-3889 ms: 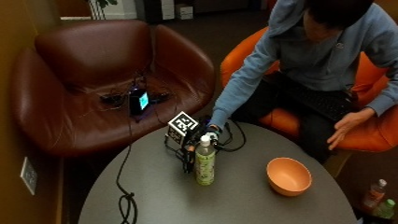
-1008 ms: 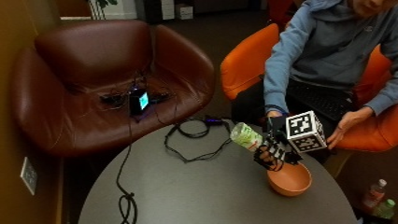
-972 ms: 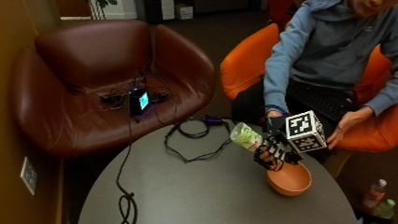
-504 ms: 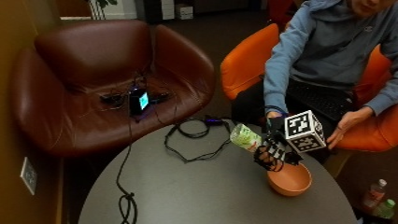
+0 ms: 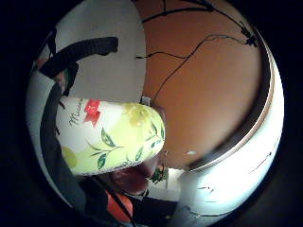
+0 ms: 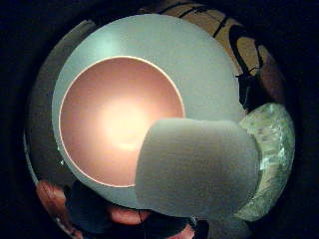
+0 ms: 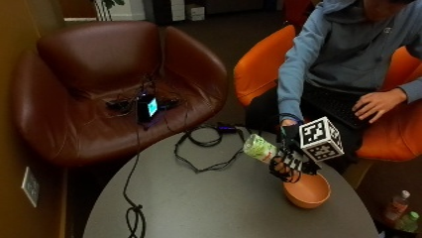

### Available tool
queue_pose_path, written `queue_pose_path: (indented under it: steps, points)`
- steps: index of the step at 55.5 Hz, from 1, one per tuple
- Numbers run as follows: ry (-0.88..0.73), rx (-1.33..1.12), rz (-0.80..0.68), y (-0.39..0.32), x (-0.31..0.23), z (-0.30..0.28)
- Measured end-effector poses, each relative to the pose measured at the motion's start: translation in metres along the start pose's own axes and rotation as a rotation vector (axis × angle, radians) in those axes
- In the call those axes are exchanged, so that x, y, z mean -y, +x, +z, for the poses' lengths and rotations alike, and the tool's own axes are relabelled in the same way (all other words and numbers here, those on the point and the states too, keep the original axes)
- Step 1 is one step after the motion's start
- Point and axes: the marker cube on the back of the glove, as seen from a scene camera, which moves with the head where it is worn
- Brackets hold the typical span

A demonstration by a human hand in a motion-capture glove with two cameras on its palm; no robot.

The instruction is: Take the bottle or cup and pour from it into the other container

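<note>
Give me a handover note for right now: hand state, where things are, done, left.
Gloved right hand: grips the green floral-labelled bottle, tipped over the round orange bowl.
Bare left hand: rests on the lap, idle.
Bowl sits near the edge of the round grey table; its inside looks empty in the thumb-side palm view.
Done: bottle picked up, carried over the bowl, tilted.
Left: complete the pour, set the bottle down.

Bottle – pale green label, leaf pattern; bowl orange; table grey; hand black-gloved.
</note>
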Motion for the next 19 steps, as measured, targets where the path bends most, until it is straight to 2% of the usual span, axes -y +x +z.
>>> queue_pose_path:
  steps: [19]
  points:
    - [-0.006, 0.026, 0.013, 0.0089, -0.0002, 0.0047]
